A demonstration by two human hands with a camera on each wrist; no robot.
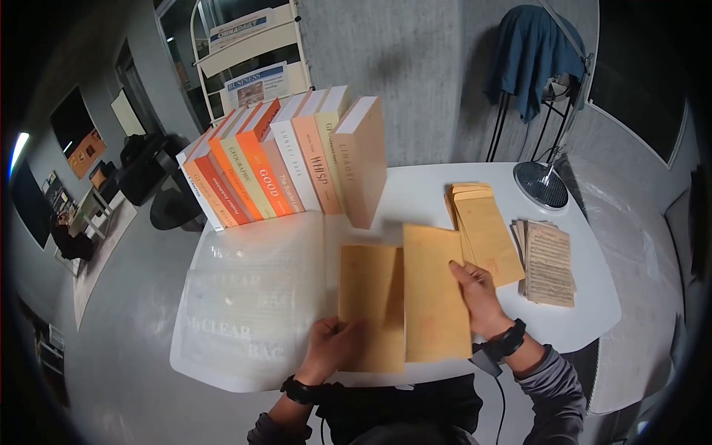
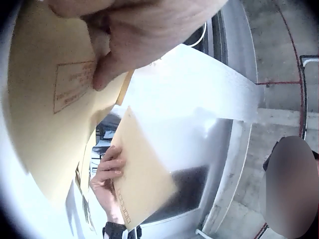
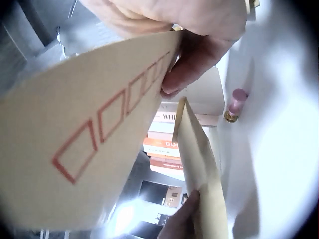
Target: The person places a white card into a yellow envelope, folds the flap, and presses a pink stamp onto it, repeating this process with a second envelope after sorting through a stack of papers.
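Observation:
My left hand [image 1: 331, 350] grips a brown paper envelope [image 1: 373, 297] by its left side, low above the near part of the table. In the right hand [image 1: 483, 300] is a second brown envelope [image 1: 436, 293], pinched at its right edge with the thumb on the face. The two envelopes stand side by side, the right one a little higher. Red printed boxes run along the right-hand envelope [image 3: 99, 124] in the right wrist view. In the left wrist view the left-hand envelope [image 2: 50, 114] carries a red printed frame.
A fanned pile of brown envelopes [image 1: 489, 233] lies behind my right hand, beside a stack of printed old-looking papers [image 1: 549, 263]. Clear plastic bags [image 1: 252, 315] cover the table's left side. Upright books [image 1: 282, 167] stand at the back, a lamp base [image 1: 540, 185] at the far right.

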